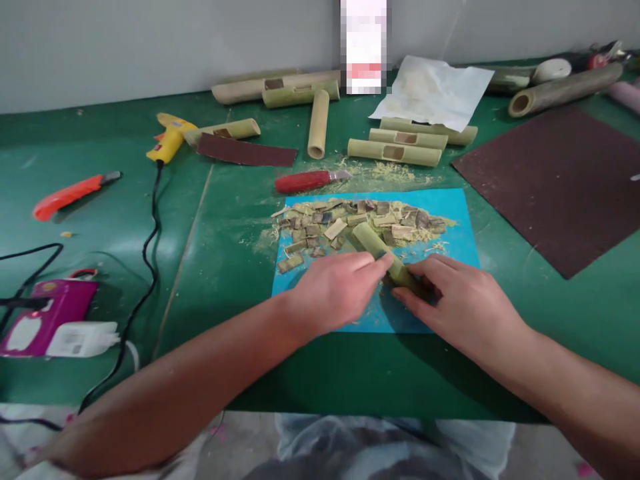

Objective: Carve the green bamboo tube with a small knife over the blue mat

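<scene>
A short green bamboo tube (369, 235) lies slantwise over a blue sheet (453, 217). Its near end is gripped between the thumb and fingers of my right hand (457, 290). My left hand (343, 283) is closed in a pinch against the middle of the tube, where a small dark spot shows; what the fingers hold there is hidden. Bamboo chips (335, 229) and pale shavings are heaped on the sheet just beyond my hands. Behind the sheet rests a red-handled knife (304, 181), its short blade pointing right.
Several cut bamboo tubes (395, 153) lie at the back, some with rectangular openings. A yellow glue gun (173, 140), an orange cutter (70, 197) and a magenta power strip (65, 303) with black cords are on the left. Dark brown sandpaper (555, 193) covers the right side.
</scene>
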Demonstrator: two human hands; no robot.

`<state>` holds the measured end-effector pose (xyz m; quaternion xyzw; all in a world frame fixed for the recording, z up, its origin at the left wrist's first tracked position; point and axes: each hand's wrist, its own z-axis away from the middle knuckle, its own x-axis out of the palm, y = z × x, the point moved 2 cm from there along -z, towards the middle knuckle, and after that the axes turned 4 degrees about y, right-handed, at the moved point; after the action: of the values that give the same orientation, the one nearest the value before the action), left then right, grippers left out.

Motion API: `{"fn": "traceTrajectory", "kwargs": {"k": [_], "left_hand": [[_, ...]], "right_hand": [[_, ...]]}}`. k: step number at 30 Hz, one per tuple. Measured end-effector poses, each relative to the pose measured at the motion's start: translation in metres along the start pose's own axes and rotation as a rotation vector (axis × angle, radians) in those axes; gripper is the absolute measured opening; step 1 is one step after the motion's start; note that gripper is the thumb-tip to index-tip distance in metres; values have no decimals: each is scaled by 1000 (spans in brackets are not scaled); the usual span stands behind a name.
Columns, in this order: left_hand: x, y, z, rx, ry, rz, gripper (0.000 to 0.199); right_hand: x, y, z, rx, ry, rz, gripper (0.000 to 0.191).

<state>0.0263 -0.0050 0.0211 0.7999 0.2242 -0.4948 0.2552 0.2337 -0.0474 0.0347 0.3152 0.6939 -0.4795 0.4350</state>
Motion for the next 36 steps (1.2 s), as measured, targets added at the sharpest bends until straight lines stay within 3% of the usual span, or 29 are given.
{"fn": "traceTrajectory", "kwargs": {"k": [5, 10, 16, 25, 36], "left_hand": [[0, 0, -1, -90, 54, 0, 35], [-4, 6, 3, -10, 79, -29, 33], [-7, -9, 6, -122, 125, -49, 33], [-4, -10, 8, -108, 77, -20, 38], [2, -13, -4, -140, 82, 7, 37]], "right_hand": [[1, -1, 0, -30, 22, 9, 16], [0, -1, 0, -83, 59, 38, 14], [-10, 4, -1, -136, 176, 193, 13], [-9, 8, -5, -198, 159, 259, 24], [-2, 6, -7, -304, 155, 230, 17]]}}
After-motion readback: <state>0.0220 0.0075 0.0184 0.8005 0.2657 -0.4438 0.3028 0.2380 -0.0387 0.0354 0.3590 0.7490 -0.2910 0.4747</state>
